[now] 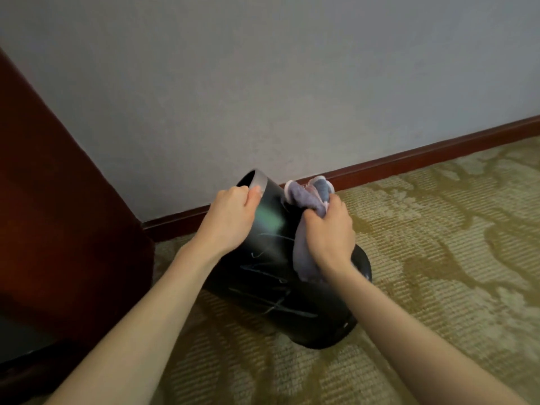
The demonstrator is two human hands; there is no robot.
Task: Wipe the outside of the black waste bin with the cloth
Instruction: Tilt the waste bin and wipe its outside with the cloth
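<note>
The black waste bin (271, 276) leans tilted on the carpet, its open top toward the wall at the upper left and its base near me. Pale scratch marks run across its side. My left hand (230, 217) grips the bin's rim, thumb on the outside. My right hand (327, 235) holds a bunched grey-purple cloth (306, 200) and presses it against the bin's right side. Part of the cloth hangs below my right hand. The bin's far side is hidden.
A dark red-brown wooden cabinet (52, 206) stands close on the left. A grey wall (292, 83) with a red-brown skirting board (423, 153) runs behind the bin. Patterned olive carpet (438, 244) spreads to the right and front.
</note>
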